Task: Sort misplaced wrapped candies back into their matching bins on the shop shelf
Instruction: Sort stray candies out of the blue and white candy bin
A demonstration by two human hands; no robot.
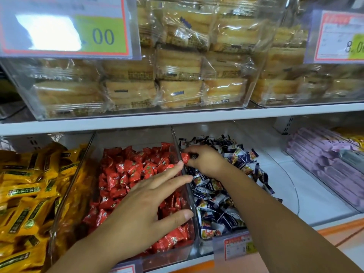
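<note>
At the far left, the yellow packets (29,194) lay heaped in their own clear bin, with no stray colour showing among them. Next to the right, the red bin (169,253) held only red candies as far as could be seen. The left hand (141,196) hovered low over it, empty, with fingers straight and spread wide, its longest fingertip just beside the divider (190,196) between the two bins. At that divider's far end sat the task's piece: one red candy (185,157), pinched in the curled fingers of the right hand (204,160), on the blue side of the wall and not yet over the red heap. It seemed a mid-sort moment: this stray was picked up but not dropped home. The blue-and-white candies (216,205) beneath and near the right arm showed no other red piece, though the hand and forearm hid part of that heap, so whether more strays were left could not be told. That bin's right half was bare white floor (279,186). Further right, purple packets (323,154) were stacked in a separate tray.

All of this rested on a white shop shelf, with a small price tag (238,247) clipped on its near orange edge. Above, a second white shelf board (177,115) carried clear bins of wrapped cakes (177,89), with a large price label (65,26) at left and another (338,36) at right
</note>
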